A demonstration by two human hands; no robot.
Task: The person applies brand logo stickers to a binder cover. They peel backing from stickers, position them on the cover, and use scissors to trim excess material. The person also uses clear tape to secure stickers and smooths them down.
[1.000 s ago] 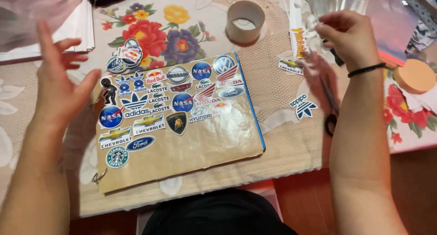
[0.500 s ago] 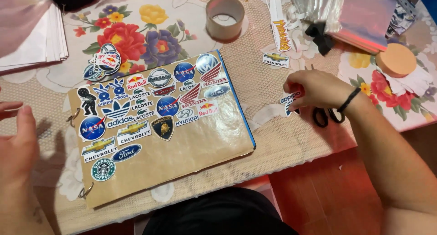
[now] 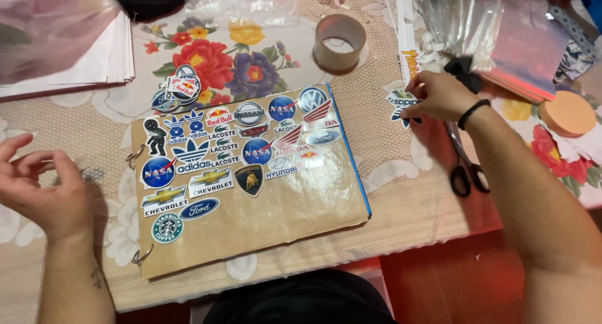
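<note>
A brown ring-bound board (image 3: 295, 217) lies in front of me, its upper left half covered with several logo stickers under a clear shiny film. My right hand (image 3: 439, 95) rests past the board's far right corner, its fingers pinching a small white, green and black sticker (image 3: 399, 100) against the tablecloth. My left hand (image 3: 41, 186) hovers left of the board, fingers curled and apart, holding nothing. Two loose round stickers (image 3: 175, 92) lie just above the board's top left corner.
Black-handled scissors (image 3: 465, 167) lie under my right forearm. A roll of tape (image 3: 339, 43) stands behind the board. Clear plastic bags (image 3: 501, 29) and an orange disc (image 3: 566, 112) are at the right. A stack of white sheets (image 3: 81, 60) sits at the far left.
My right hand has carried the small sticker from near the board's right edge up and away to the tablecloth by the bags. My left hand has come a little further into view.
</note>
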